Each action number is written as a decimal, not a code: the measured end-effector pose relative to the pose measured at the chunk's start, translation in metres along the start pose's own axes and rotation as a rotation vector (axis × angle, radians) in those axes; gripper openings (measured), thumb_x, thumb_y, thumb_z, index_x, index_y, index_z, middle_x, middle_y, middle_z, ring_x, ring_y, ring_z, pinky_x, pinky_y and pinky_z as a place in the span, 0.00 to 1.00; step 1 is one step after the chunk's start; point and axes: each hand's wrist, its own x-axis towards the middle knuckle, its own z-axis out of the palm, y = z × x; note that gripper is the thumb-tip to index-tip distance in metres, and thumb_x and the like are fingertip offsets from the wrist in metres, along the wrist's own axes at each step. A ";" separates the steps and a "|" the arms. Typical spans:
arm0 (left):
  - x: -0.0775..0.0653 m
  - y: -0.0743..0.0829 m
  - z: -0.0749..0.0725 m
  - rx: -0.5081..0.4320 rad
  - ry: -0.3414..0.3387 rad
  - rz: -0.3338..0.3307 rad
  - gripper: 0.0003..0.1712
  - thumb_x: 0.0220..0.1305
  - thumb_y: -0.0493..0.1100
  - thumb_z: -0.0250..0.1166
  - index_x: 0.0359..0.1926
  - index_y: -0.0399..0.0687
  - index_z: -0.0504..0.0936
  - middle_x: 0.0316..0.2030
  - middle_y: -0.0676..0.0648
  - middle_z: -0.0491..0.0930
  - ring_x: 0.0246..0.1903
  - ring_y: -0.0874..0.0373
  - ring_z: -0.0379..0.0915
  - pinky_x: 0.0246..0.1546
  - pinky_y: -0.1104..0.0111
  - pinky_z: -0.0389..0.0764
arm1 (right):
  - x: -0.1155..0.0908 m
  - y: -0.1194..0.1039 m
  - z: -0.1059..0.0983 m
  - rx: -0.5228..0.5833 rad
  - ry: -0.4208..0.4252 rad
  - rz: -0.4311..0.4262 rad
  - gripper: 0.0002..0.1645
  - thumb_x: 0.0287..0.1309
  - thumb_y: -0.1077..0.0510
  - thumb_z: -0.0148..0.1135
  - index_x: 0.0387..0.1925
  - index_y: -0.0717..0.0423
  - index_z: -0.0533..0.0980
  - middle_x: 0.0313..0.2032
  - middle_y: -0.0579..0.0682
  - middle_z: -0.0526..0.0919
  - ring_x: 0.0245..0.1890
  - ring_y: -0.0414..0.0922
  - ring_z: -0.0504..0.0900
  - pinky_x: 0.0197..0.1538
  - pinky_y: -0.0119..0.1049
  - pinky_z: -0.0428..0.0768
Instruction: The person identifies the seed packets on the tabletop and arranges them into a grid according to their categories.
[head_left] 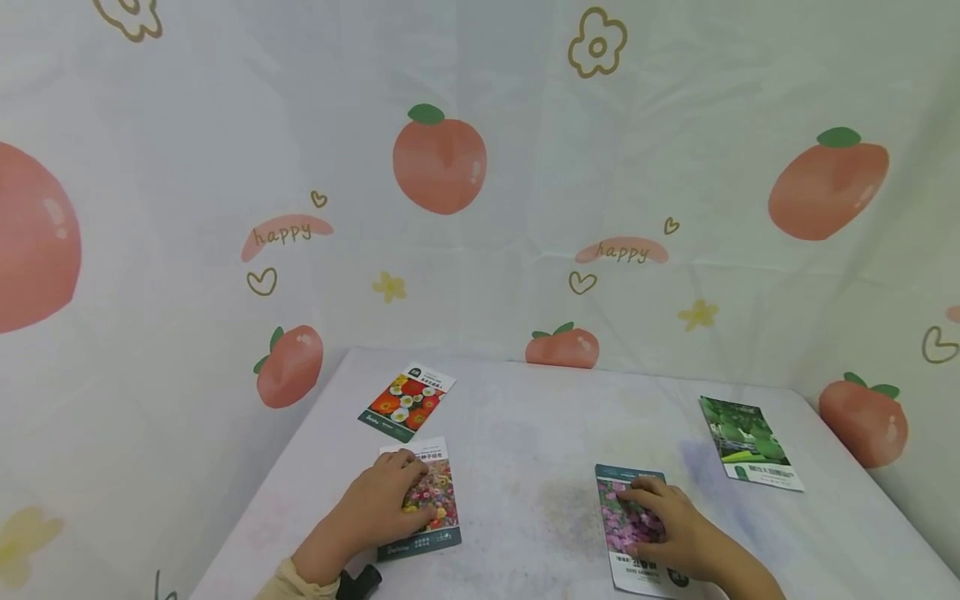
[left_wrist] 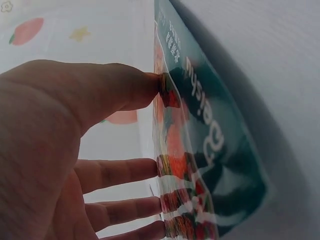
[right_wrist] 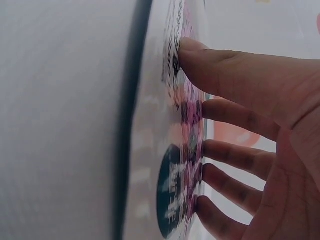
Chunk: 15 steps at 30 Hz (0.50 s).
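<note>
My left hand (head_left: 378, 504) rests its fingertips and thumb on the face of a seed packet (head_left: 441, 497) with mixed small flowers and a dark green band. In the left wrist view, these fingers stand nearly straight against the glossy front of the packet (left_wrist: 215, 125). Toward the right, a seed packet with pink-purple flowers (head_left: 613, 521) lies under my right hand (head_left: 678, 533). Spread fingertips and the thumb touch its printed face, as the right wrist view shows of this packet (right_wrist: 150, 150). Each hand covers part of its packet.
Beyond the left hand lies a seed packet with red, orange and white flowers (head_left: 408, 406). Another packet, with green leaves (head_left: 750, 437), lies at the back right. All rest on a white-covered table (head_left: 517, 475), backed by a fruit-printed curtain (head_left: 510, 275).
</note>
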 end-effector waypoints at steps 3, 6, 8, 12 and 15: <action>0.001 0.003 0.000 -0.012 0.002 0.012 0.35 0.60 0.63 0.74 0.60 0.46 0.85 0.57 0.44 0.81 0.59 0.45 0.76 0.59 0.43 0.82 | 0.000 0.001 0.000 -0.002 0.002 0.002 0.42 0.58 0.43 0.79 0.69 0.54 0.76 0.67 0.65 0.72 0.62 0.68 0.72 0.55 0.71 0.76; 0.002 0.006 -0.001 -0.014 0.003 0.017 0.35 0.60 0.63 0.74 0.60 0.45 0.85 0.57 0.43 0.81 0.60 0.45 0.76 0.59 0.43 0.82 | 0.000 0.001 0.000 -0.003 0.004 -0.003 0.42 0.58 0.43 0.79 0.70 0.54 0.76 0.68 0.65 0.72 0.62 0.68 0.72 0.55 0.71 0.76; 0.003 0.007 -0.001 -0.010 0.001 0.018 0.35 0.60 0.63 0.74 0.61 0.46 0.85 0.57 0.43 0.81 0.60 0.45 0.76 0.59 0.43 0.82 | 0.000 0.001 0.001 -0.003 0.006 -0.006 0.42 0.58 0.42 0.79 0.70 0.54 0.76 0.68 0.65 0.72 0.62 0.68 0.72 0.55 0.71 0.76; 0.004 0.009 0.000 -0.009 -0.011 0.021 0.36 0.60 0.63 0.74 0.61 0.46 0.85 0.58 0.43 0.81 0.60 0.44 0.76 0.59 0.43 0.81 | 0.000 0.001 0.001 -0.001 0.005 -0.002 0.42 0.58 0.42 0.79 0.70 0.54 0.76 0.68 0.65 0.71 0.62 0.68 0.72 0.56 0.71 0.76; 0.005 0.011 0.001 -0.014 -0.020 0.024 0.37 0.60 0.64 0.73 0.62 0.46 0.84 0.59 0.42 0.81 0.62 0.43 0.75 0.60 0.42 0.81 | 0.000 0.001 0.001 -0.008 0.008 -0.002 0.42 0.57 0.42 0.79 0.69 0.53 0.76 0.68 0.65 0.72 0.62 0.68 0.72 0.56 0.71 0.76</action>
